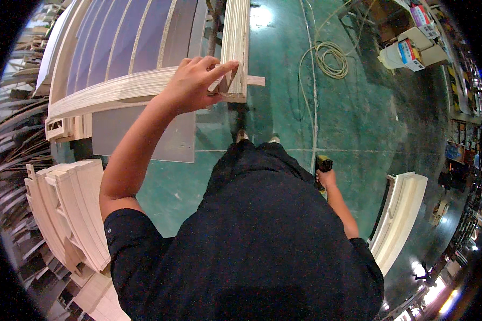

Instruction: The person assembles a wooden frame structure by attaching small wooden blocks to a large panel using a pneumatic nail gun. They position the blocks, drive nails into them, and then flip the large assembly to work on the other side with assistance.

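The frame [123,85] under your left hand [201,85] is looking like bare, matt wood, its edges showing fine layers as plywood does. Inside it, the lilac panel [150,43] is appearing smooth with a slight sheen, while the strips crossing it are looking rough and speckled. The grey sheet [144,134] below is showing a smooth, flat face. In your right hand [325,178], the tool [323,162] is looking like plastic, its finish too small to judge. You are wearing a shirt [268,241] of matt cloth. The green floor [359,134] is gleaming, glossy but scuffed. The curved pieces [80,198] at your left are looking like unvarnished wood; the open box [432,53] is resembling matt cardboard.
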{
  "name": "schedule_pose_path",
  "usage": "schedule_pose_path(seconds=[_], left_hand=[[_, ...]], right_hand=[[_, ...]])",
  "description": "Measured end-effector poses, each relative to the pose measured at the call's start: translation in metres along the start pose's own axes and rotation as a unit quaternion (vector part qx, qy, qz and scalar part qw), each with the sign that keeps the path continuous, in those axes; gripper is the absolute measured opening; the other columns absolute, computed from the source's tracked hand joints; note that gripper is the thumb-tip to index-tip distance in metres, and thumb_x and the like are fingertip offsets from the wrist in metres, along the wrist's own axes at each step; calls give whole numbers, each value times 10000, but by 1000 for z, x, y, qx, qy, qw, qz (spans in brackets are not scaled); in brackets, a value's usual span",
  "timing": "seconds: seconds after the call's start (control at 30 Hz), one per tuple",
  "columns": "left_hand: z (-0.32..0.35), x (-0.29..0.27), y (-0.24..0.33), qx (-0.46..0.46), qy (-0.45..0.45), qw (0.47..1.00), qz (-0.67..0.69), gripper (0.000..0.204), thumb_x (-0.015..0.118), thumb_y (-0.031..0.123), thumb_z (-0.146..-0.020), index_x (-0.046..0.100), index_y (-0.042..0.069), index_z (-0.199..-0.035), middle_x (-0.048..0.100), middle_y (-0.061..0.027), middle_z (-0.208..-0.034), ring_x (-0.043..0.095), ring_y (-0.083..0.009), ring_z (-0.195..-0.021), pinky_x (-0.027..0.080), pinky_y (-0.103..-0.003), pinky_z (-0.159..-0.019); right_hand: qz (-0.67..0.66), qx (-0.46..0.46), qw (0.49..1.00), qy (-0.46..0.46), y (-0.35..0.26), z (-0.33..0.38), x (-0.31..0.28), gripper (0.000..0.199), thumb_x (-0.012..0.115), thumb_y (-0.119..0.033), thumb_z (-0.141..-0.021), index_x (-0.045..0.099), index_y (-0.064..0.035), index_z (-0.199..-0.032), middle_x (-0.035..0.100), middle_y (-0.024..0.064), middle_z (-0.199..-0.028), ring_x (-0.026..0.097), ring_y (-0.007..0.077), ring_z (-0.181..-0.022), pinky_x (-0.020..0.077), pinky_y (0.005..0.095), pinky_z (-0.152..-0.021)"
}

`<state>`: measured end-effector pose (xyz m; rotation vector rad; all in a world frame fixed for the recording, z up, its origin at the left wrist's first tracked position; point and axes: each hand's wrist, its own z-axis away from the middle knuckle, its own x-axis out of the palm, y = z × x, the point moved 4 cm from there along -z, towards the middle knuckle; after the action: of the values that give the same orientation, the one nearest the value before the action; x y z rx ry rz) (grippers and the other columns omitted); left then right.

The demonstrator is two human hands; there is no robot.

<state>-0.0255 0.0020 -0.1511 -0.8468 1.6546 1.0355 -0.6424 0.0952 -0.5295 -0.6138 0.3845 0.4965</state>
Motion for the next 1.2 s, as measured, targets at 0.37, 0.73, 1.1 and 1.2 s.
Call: schedule_pose_path(seconds=[0.37, 0.73, 1.1, 1.2], left_hand=[[-5, -2, -1, 0, -30, 1000, -5, 840, 868, 318, -760, 486, 293, -1508, 652, -81, -1108, 630, -305, -1049, 434, -453, -840], [-4, -3, -2, -11, -27, 999, 20, 839, 879, 337, -745, 512, 291, -1499, 661, -73, -1086, 631, -299, -1044, 428, -442, -830], [-28, -16, 48, -41, -46, 988, -141, 832, 833, 192, -697, 533, 316, -1463, 257, -247, -1610, 480, -491, -1324, 441, -621, -995], [-44, -13, 58, -33, -92, 986, -134, 665, 793, 203, -741, 627, 280, -1380, 160, -234, -1683, 483, -489, -1355, 429, -691, -1040]], right_hand=[[20, 3, 1000, -12, -16, -4, 9, 126, 716, -43, -928, 634, 36, -982, 674, 114, -748, 620, 222, -577, 510, 377, -526], [46, -64, 997, -15, 25, -56, 4, 82, 695, 14, -913, 623, 52, -924, 652, 107, -730, 605, 212, -563, 480, 389, -499], [70, -98, 992, -24, 21, -62, 14, 75, 691, -54, -904, 646, 5, -896, 657, 74, -729, 605, 187, -586, 487, 366, -524], [58, -90, 994, 5, 29, -65, 19, 74, 708, -73, -876, 684, -7, -901, 685, 74, -756, 624, 181, -596, 501, 365, -539]])
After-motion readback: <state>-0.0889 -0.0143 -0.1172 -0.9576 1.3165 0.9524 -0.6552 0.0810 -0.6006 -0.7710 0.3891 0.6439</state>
